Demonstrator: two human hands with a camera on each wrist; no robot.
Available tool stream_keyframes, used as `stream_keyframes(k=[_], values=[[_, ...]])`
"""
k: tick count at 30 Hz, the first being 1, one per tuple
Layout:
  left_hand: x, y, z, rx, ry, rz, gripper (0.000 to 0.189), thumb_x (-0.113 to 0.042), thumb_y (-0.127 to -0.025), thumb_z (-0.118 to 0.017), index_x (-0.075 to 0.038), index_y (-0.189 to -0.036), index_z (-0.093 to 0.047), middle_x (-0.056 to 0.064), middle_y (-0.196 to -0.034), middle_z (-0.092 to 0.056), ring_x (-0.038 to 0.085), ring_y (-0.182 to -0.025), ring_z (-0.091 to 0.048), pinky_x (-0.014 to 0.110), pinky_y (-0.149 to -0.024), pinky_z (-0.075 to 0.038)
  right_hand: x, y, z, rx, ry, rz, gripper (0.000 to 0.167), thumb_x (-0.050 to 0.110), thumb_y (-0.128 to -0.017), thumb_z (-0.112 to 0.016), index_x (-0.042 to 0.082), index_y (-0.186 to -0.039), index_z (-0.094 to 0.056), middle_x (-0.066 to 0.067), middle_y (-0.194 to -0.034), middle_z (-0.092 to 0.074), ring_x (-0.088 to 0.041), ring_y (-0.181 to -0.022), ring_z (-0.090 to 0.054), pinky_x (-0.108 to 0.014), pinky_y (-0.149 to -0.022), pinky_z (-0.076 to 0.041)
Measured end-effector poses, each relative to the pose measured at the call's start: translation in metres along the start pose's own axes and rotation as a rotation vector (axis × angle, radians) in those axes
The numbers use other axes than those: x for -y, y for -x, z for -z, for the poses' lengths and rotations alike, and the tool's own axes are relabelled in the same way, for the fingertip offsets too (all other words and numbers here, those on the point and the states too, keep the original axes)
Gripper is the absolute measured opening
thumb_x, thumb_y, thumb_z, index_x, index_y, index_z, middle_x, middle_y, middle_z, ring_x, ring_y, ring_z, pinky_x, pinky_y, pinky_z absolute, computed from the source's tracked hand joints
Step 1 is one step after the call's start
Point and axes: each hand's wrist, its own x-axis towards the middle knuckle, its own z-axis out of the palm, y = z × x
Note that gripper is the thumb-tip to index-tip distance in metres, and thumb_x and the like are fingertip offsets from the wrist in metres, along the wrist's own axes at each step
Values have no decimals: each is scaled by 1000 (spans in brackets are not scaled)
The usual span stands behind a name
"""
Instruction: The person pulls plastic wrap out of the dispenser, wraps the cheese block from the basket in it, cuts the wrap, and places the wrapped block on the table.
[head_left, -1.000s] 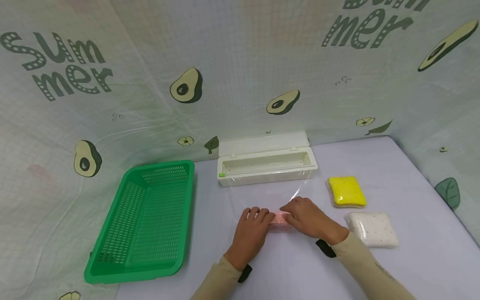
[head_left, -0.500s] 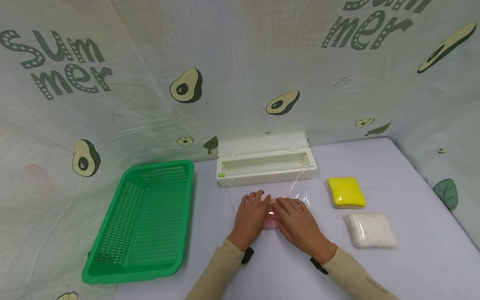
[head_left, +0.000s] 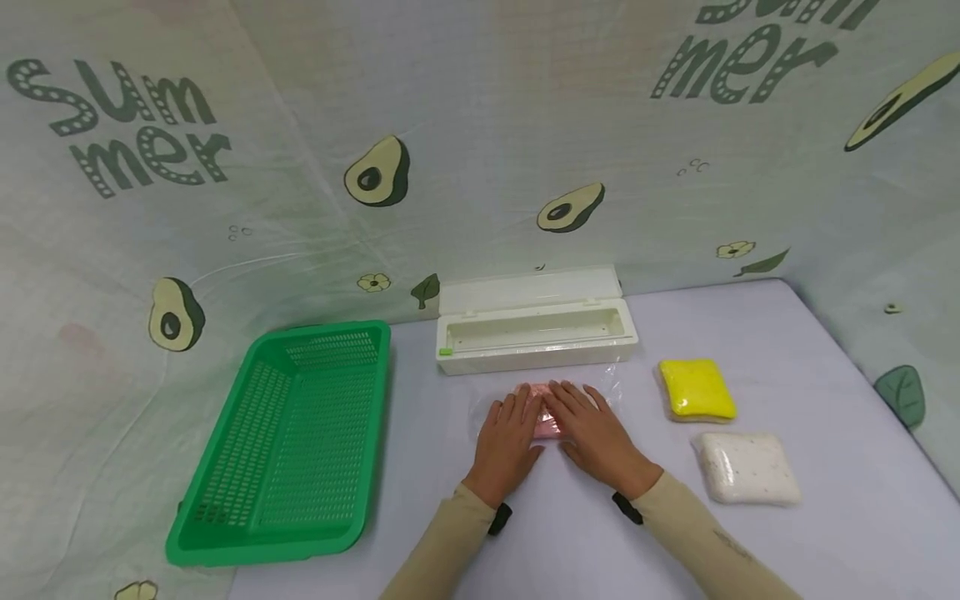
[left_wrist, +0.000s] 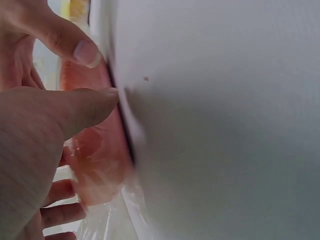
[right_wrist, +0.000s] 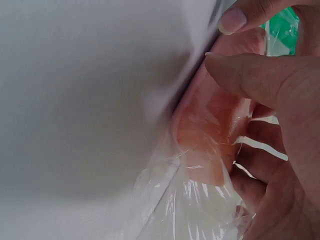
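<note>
A pink block (head_left: 550, 423) wrapped in cling film (right_wrist: 180, 210) lies on the table between both hands. My left hand (head_left: 506, 446) holds its left part, fingers over the top and thumb at the near edge. From the right, my right hand (head_left: 600, 442) holds it the same way. Both wrist views show the thumbs close together along the block's near side, with other fingers on its far side. Loose, crinkled film spreads out past the block's ends. The hands hide much of its top in the head view.
Behind the hands stands a white cling film dispenser (head_left: 536, 357) with its lid raised. A green basket (head_left: 367, 492) sits at the left. On the right lie a yellow wrapped block (head_left: 697, 389) and a white wrapped block (head_left: 750, 468). A printed cloth (head_left: 465, 125) hangs behind the table.
The pink block has moved away from the body, toward the dispenser, with both hands. The film that stretched up to the dispenser now lies gathered around the block. The right hand has shifted left.
</note>
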Motion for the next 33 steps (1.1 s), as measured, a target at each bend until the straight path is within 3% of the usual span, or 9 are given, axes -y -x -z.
stream_keyframes(k=[13,22,25,28,31,33], values=[[2,-12,-15,-74,49,23,64,-45,-90,-83,-16,-143,-63,6,-145,-63,21,-128,-60,37,-104,-46,-10,-9,-8,21,-68,-13,61,4,-88,-81,-6,-144,-59,-22,-149,-60,-40,-138,-56,-64,-115,-36],[10,-14,-3,-5,186,56,63,-51,-99,-71,-15,-149,-58,7,-153,-59,24,-137,-54,42,-111,-43,-9,-11,-6,31,-87,-21,60,5,-89,-79,-6,-144,-59,-22,-148,-60,-41,-137,-57,-65,-115,-36],[24,-17,9,-48,309,149,56,-44,-101,-71,-15,-147,-60,6,-153,-58,26,-138,-53,46,-114,-41,-9,-11,-5,31,-96,-20,57,3,-89,-77,-6,-142,-60,-23,-147,-61,-41,-136,-58,-65,-114,-36],[47,-23,14,-199,498,319,51,-29,-99,-75,-8,-143,-61,12,-148,-59,32,-136,-52,52,-113,-40,-10,-12,-5,43,-107,-24,54,0,-89,-74,-6,-141,-61,-24,-147,-61,-42,-136,-58,-66,-114,-35],[72,-29,9,-391,709,513,55,-18,-94,-79,-1,-141,-57,19,-142,-57,39,-131,-50,58,-110,-37,-12,-12,-6,61,-117,-27,53,0,-91,-71,-6,-142,-60,-24,-148,-60,-42,-137,-57,-66,-115,-34],[84,-33,5,-450,823,630,62,-16,-92,-81,1,-144,-52,22,-141,-54,41,-131,-46,60,-109,-34,-13,-12,-7,69,-119,-29,53,0,-91,-71,-5,-142,-60,-24,-148,-60,-42,-138,-56,-66,-115,-33]])
